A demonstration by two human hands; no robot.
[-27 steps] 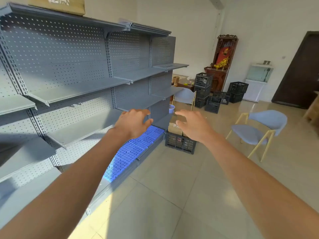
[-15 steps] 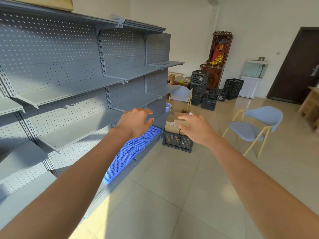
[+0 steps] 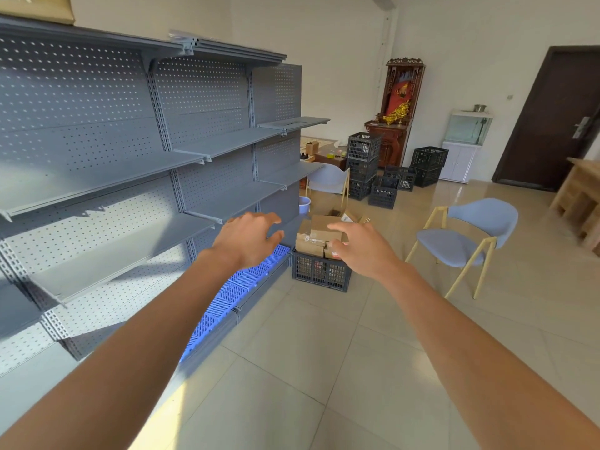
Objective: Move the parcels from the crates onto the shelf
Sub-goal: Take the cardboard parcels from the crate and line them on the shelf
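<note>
Cardboard parcels (image 3: 316, 237) sit heaped in the dark crate (image 3: 319, 271) on the floor at the far end of the grey shelf (image 3: 136, 196), and we see them larger than a moment ago, more boxes now uncovered between our hands. Our left hand (image 3: 246, 240) and right hand (image 3: 360, 250) reach forward with fingers spread, holding nothing; the right one overlaps the heap's right edge.

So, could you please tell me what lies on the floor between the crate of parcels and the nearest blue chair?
In the head view, only bare tiled floor separates the crate of parcels from the blue chair.
</note>
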